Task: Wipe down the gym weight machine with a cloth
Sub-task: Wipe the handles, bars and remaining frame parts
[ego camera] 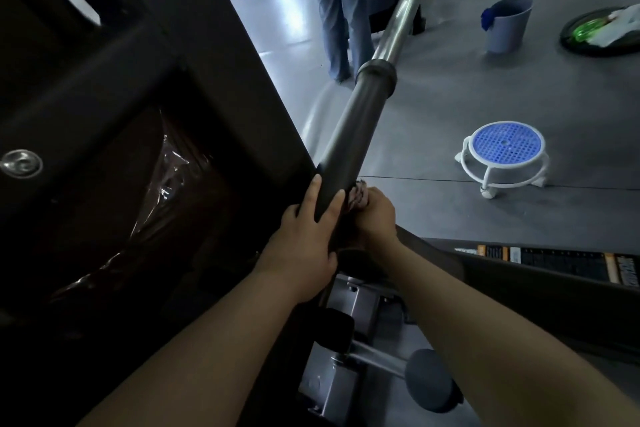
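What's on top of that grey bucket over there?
A blue cloth hangs over the rim of the bucket. The bucket's inside cannot be seen from this angle.

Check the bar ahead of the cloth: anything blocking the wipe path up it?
Nothing visible does. The right hand grips the cloth against the dark sleeve of the bar. The left hand holds the sleeve just beside it. Further up, only the collar, then bare chrome.

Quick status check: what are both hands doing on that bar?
Left hand holds bar. Right hand presses cloth against it. Nothing blocking.
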The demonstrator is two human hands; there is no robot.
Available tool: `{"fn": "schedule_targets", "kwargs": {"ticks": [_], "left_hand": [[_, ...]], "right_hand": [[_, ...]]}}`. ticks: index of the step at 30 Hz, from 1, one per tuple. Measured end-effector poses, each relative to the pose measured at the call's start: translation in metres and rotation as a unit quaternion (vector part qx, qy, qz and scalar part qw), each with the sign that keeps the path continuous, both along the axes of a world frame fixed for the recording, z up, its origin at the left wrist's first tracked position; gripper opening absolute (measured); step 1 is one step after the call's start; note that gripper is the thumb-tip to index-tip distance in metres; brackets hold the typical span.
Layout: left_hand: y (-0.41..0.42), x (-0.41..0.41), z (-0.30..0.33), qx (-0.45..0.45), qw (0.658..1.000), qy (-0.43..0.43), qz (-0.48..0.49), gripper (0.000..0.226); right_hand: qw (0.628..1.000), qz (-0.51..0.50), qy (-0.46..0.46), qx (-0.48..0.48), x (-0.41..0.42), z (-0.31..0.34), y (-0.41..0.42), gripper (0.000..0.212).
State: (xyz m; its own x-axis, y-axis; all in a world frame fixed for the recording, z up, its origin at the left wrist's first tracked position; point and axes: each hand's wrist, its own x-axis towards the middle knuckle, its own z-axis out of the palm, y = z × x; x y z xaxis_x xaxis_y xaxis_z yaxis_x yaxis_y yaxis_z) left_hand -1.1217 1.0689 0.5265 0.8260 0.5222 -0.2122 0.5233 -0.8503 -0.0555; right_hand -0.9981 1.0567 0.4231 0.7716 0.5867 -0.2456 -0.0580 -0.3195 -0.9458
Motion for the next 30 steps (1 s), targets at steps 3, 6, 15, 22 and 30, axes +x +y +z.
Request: {"fn": "schedule_targets", "kwargs": {"ticks": [3,6,15,22,30], "left_hand": [[0.002,0.0,0.0,-0.003,1.0,-0.005,-0.004,0.083],[0.002,0.001,0.0,-0.004,1.0,-0.005,-0.005,0.083],[0.002,-0.001,0.001,-0.001,1.0,-0.004,0.0,0.084],[0.003,0.001,-0.001,-0.004,1.0,-0.008,-0.007,0.083],[0.003,0.001,0.001,-0.01,1.0,-0.014,-0.006,0.082]], "right_hand": [[1.0,-0.006,0.019,0.012,0.002,-0.004,-0.001,0.027],[0.999,0.008,0.025,0.02,0.005,-0.002,0.004,0.025],[1.0,-0.005,0.011,-0.003,-0.001,0.006,0.006,0.016],[0.99,0.114,-0.087,0.005,0.007,-0.004,-0.01,0.015],[0.985,0.112,-0.11,0.075,-0.002,-0.012,-0.027,0.039]]}}
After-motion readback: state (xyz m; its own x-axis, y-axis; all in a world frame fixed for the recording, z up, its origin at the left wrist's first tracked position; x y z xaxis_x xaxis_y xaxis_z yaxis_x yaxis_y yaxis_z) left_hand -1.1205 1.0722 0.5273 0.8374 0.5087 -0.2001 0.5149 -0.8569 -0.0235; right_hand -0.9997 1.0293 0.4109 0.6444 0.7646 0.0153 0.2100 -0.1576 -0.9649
